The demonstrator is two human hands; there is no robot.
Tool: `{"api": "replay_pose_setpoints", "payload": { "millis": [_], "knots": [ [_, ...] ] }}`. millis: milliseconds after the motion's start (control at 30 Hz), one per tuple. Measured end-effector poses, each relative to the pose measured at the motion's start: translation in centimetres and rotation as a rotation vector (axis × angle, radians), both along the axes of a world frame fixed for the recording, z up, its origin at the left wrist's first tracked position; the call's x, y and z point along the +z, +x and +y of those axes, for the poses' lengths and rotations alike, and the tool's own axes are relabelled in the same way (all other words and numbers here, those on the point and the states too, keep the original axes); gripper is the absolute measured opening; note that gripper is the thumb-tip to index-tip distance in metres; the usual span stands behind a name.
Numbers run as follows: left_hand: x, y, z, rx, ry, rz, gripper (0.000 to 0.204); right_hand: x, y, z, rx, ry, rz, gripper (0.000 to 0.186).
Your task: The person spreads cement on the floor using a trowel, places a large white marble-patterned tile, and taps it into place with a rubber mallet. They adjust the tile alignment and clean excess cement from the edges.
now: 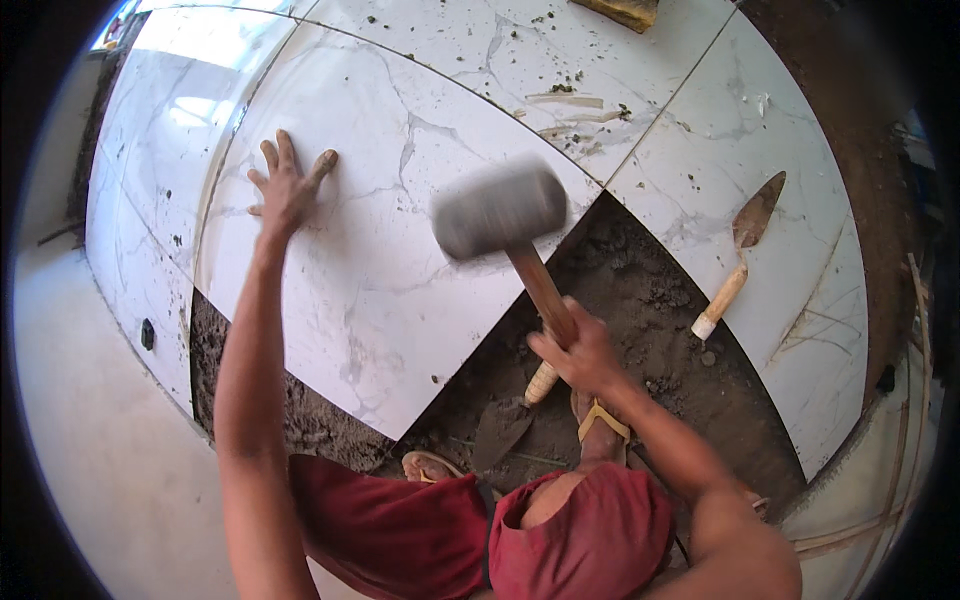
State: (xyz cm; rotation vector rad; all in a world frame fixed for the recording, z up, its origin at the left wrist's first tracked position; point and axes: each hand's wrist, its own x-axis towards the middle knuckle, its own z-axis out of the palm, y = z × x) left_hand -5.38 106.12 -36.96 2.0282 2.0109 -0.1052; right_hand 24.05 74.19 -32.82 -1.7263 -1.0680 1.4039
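Observation:
A large white marble-patterned tile (370, 250) lies in front of me among other tiles. My left hand (287, 190) rests on its left part with the fingers spread. In my right hand (580, 350) is the wooden handle of a rubber mallet (500, 210). The mallet's dark head is blurred and appears raised over the tile's right side. Below my right hand, a trowel (503, 432) with a pale wrapped handle lies on the dark mortar bed (640, 290), its grip partly hidden by that hand.
A second trowel (757, 215) with a wooden handle lies on the right-hand tile (800, 290). Crumbs of mortar and pale strips (565, 100) litter the far tile. At the top edge is a yellowish block (625, 10). A small black object (148, 334) sits at left. My sandalled feet (603, 430) stand in the mortar.

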Motion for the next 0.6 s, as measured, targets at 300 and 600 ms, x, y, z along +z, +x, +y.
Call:
{"api": "replay_pose_setpoints", "payload": {
  "millis": [300, 600],
  "knots": [
    [-1.5, 3.0, -1.6, 0.158, 0.188, 0.078, 0.09, 4.3, 8.0, -5.7, 0.448, -0.023, -0.423, 0.034],
    [0.6, 3.1, -1.3, 0.215, 0.083, 0.082, 0.091, 7.5, 5.2, -1.5, 0.079, -0.162, -0.483, 0.031]
  ]
}}
